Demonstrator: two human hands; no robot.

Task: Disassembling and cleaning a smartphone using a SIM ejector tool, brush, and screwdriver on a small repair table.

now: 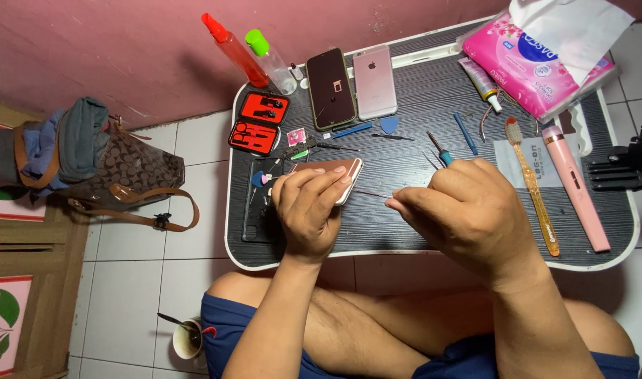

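My left hand [308,210] grips a rose-gold phone [335,168] and holds it tilted over the dark lap table [405,231]. My right hand [468,210] is closed on a thin metal tool [368,194] whose tip points at the phone's right edge; a blue-handled screwdriver [439,150] sticks up behind its knuckles. Two more phones lie at the table's far side, a dark one [331,88] and a pink one [374,82].
On the table: an open red tool case [259,122], a blue pick [389,125], two spray bottles [265,60], a tube [482,83], a tissue pack [538,56], an orange toothbrush [533,186], a pink pen-like device [577,186]. A brown bag [117,172] and a cup [189,338] sit on the floor.
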